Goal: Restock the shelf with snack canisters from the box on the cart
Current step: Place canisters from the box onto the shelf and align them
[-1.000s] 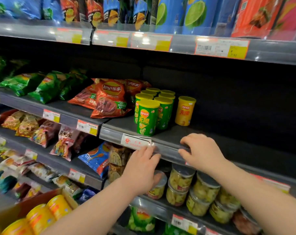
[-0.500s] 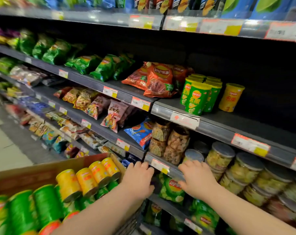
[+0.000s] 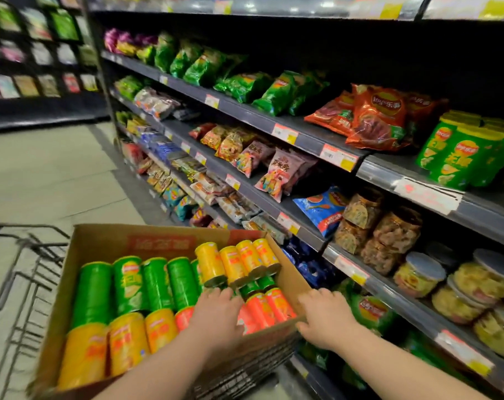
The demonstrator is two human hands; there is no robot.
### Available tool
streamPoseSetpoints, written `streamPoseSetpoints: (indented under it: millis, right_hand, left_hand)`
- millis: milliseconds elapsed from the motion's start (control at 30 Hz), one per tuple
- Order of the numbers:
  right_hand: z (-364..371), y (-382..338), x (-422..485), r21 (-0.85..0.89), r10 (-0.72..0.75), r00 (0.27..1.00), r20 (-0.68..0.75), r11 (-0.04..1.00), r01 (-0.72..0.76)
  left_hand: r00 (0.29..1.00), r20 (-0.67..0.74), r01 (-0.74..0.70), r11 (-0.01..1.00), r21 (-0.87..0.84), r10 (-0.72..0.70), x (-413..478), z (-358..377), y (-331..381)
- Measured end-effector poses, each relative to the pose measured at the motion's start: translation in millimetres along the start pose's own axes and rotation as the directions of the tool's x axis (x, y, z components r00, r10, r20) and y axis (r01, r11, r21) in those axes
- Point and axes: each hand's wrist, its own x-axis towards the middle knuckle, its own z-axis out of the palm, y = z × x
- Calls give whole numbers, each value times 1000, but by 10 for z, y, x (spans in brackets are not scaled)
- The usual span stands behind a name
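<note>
Along the right side, the shelf is seen carrying a small group of upright green canisters, with bare space judged to remain beside them for restocking. Lower left, the cardboard box is set on the wire cart and is packed with canisters lying on their sides: green ones, yellow ones and orange ones. These are judged to be light, stiff tubes with smooth, somewhat slippery wrappers, easily dented if squeezed hard; each is best taken around the middle of its body rather than by its lid. The left hand is held over the orange and green canisters, fingers spread and curled down, nothing yet gripped as far as can be told. The right hand is spread open and empty at the box's right wall, near its front corner.
</note>
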Motion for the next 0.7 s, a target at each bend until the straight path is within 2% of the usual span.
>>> streamPoseSetpoints:
  millis: [400,700]
  right_hand:
    - [-71,-427,584,-46,-190,980,61,980,193]
    - [-137,-459,1514,35,-291,947,134,957,289]
  left_hand:
    - [974,96,210,976,-64,-203,-64,187,-457]
    - [922,203,354,931,-93,-331,335,227,-717]
